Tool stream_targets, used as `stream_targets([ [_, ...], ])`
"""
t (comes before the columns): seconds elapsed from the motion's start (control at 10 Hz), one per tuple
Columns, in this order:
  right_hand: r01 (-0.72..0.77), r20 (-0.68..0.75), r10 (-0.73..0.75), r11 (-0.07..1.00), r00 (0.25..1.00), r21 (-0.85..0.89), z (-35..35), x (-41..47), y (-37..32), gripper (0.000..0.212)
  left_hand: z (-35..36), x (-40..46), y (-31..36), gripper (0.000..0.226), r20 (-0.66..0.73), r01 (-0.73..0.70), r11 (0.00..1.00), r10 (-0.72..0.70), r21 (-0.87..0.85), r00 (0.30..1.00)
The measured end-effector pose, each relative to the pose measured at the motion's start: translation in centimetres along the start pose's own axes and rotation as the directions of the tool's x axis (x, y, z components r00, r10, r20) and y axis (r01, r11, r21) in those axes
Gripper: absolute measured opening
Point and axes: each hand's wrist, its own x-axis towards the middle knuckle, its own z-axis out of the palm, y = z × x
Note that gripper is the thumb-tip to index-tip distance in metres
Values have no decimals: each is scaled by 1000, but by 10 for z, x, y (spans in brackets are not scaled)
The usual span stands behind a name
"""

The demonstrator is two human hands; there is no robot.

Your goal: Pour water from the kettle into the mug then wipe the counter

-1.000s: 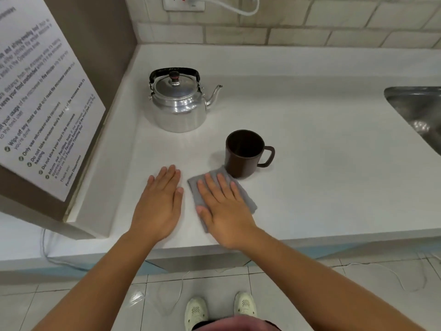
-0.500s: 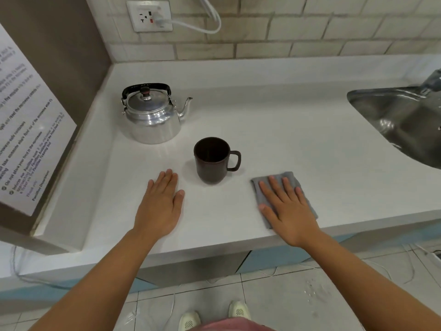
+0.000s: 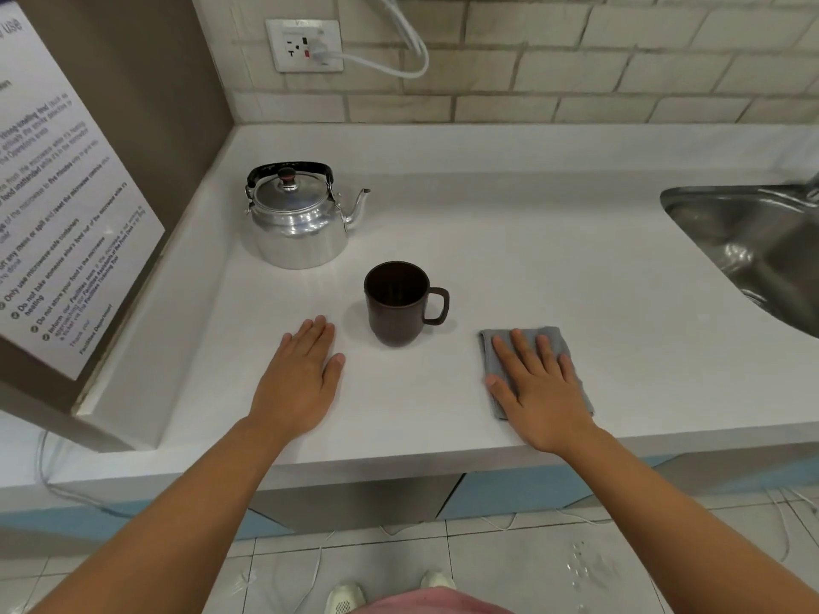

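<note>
Left hand: my left hand [image 3: 301,383] lies flat and palm-down on the bare counter [image 3: 554,268], fingers straight and close together, gripping nothing. It sits just left of the mug, not touching it.

Right hand: my right hand [image 3: 543,392] is spread flat on the grey cloth [image 3: 489,347], fingers slightly apart, pressing the cloth onto the counter rather than clutching it. I see no finger curled under the fabric.

Grey cloth: folded, lying flat near the front edge of the counter, to the right of the mug and clear of it. Its left strip and far edge show beyond my fingers; the rest is under my palm.

Mug: the dark brown mug [image 3: 396,303] stands upright between my two hands, a little farther back, handle pointing right. I cannot tell from here whether there is water inside; the interior just looks dark.

Kettle: the metal kettle [image 3: 299,226] stands upright behind and to the left of the mug, apart from it, lid on, black handle folded up over the top, spout pointing right.

Sink: the steel sink [image 3: 753,241] is set into the counter at far right, well apart from the cloth.

Wall: a socket [image 3: 306,44] with a white cable plugged in sits on the tiled wall above the kettle.

Left side: a printed notice [image 3: 57,206] hangs on the brown panel.
</note>
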Motion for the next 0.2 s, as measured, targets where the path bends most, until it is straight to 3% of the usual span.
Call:
stream_targets([
  [0.1,23,21,-22,999,1000,-34,-19,6,-1,63,-12,5,0,59,60,23,1000,-24,12,998],
  [0.2,27,208,-14,998,978,-62,-59,26,-5,59,-45,24,1,60,264,64,998,-69,30,962],
])
